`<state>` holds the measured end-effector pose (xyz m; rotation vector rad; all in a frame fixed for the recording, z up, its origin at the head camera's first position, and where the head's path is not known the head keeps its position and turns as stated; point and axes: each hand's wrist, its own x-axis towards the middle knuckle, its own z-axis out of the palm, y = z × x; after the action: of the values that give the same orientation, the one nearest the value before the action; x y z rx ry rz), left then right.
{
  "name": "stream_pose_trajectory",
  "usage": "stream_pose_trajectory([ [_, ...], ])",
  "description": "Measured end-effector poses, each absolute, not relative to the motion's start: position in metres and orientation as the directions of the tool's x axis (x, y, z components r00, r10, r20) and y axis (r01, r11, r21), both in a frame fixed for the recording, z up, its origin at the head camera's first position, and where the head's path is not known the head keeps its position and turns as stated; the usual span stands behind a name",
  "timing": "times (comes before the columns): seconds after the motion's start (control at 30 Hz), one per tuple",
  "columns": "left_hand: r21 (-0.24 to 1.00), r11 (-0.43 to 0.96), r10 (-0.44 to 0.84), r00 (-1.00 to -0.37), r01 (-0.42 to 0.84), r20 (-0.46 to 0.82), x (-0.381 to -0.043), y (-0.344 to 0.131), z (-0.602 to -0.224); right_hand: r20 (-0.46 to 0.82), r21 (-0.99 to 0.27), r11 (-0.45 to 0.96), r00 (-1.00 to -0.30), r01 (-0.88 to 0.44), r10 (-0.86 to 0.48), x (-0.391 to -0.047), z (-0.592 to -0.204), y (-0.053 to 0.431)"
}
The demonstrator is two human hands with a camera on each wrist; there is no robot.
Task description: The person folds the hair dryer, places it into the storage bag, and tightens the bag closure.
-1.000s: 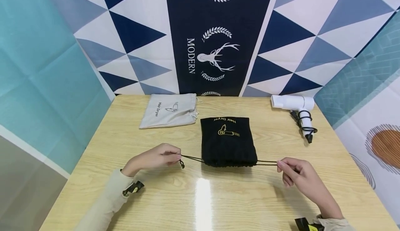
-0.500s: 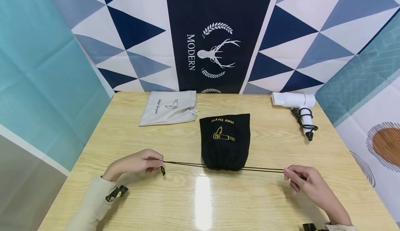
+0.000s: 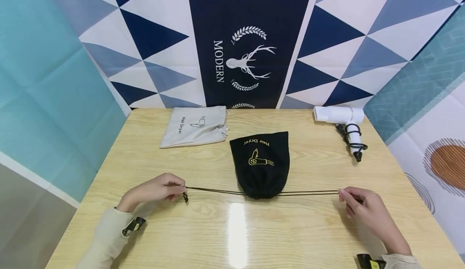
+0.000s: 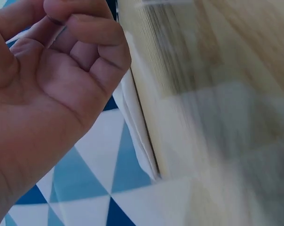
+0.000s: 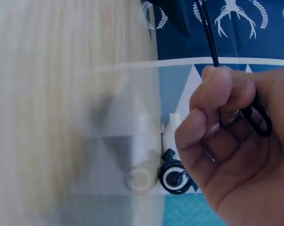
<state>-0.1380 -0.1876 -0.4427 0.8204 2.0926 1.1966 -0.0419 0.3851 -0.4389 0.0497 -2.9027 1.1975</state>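
Note:
A black drawstring bag (image 3: 262,168) printed "Hair Dryer" in yellow lies mid-table, its gathered mouth toward the person. Dark cords run out from both sides of that mouth, stretched nearly straight. My left hand (image 3: 160,189) pinches the left cord (image 3: 214,190), whose knotted end dangles below the fingers. On the other side, my right hand (image 3: 370,210) pinches the right cord (image 3: 308,193) between thumb and forefinger. In the right wrist view a cord loop (image 5: 260,120) hangs behind the fingers. The left wrist view shows the left hand (image 4: 62,80) with curled fingers, the cord hidden there.
A light grey drawstring pouch (image 3: 196,127) with a hair dryer print lies at the back left of the wooden table (image 3: 174,236). At the back right is a white hair dryer (image 3: 338,115), its black cable wound round the handle. Patterned cloth (image 3: 160,38) walls the table in.
Both hands have moved apart, drawing out longer cords on each side. The bag's mouth has bunched from wide and flat into a narrow, rounded gather.

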Motion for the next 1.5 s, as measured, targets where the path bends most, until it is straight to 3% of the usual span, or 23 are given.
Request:
stream_pose_trajectory([
  [0.23, 0.826, 0.464, 0.754, -0.632, 0.320, -0.179, -0.127, -0.158, -0.433, 0.136, -0.549, 0.832, -0.991, -0.080, -0.005, -0.056, -0.439, 0.398],
  [0.53, 0.749, 0.413, 0.831, -0.552, 0.518, -0.077, -0.121, -0.104, -0.432, 0.294, -0.396, 0.917, -0.953, -0.057, 0.068, -0.076, -0.442, 0.426],
  [0.67, 0.673, 0.423, 0.839, -0.543, 0.607, -0.038, -0.121, -0.086, -0.433, 0.181, -0.356, 0.933, -0.983, -0.050, 0.016, -0.081, -0.443, 0.434],
  [0.8, 0.634, 0.459, 0.841, -0.535, 0.623, -0.082, -0.119, -0.079, -0.433, 0.024, -0.348, 0.937, -0.999, -0.038, -0.031, -0.085, -0.441, 0.438],
  [1.1, 0.606, 0.507, 0.808, -0.583, 0.612, -0.088, -0.127, -0.078, -0.426, 0.233, -0.386, 0.923, -0.967, 0.003, 0.101, -0.107, -0.426, 0.449],
  [1.5, 0.637, 0.455, 0.782, -0.622, 0.623, 0.050, -0.143, -0.074, -0.410, 0.037, -0.425, 0.888, -0.977, 0.176, 0.210, -0.161, -0.424, 0.464],
])
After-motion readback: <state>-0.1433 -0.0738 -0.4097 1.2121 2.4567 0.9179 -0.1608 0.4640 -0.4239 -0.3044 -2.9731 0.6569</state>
